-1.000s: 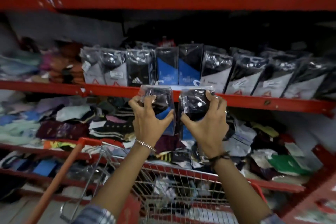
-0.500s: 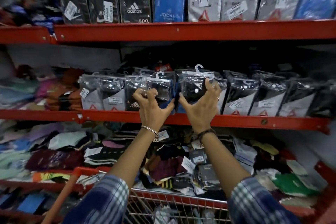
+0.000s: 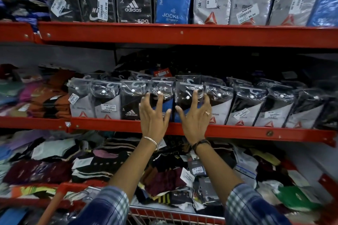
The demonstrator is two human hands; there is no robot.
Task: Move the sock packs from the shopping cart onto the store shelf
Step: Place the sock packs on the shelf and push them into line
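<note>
Two plastic-wrapped sock packs stand upright side by side in the row on the middle red shelf (image 3: pixel 109 124): a black and blue pack (image 3: pixel 163 86) and a dark pack (image 3: pixel 188 88) to its right. My left hand (image 3: pixel 153 117) rests its spread fingertips on the front of the black and blue pack. My right hand (image 3: pixel 193 117) does the same on the dark pack. Neither hand grips anything. The red wire shopping cart (image 3: pixel 164 214) shows only its rim, at the bottom below my forearms.
More packs fill the middle shelf on both sides of my hands. The upper red shelf (image 3: pixel 182 34) carries a row of larger packs (image 3: pixel 172 0). Loose folded socks (image 3: pixel 91 166) are piled on the lower shelf. The cart's orange handle (image 3: pixel 54 202) is at lower left.
Both hands rose from above the cart to the middle shelf with one pack each. The packs now stand in the row and my fingers have spread open off them.
</note>
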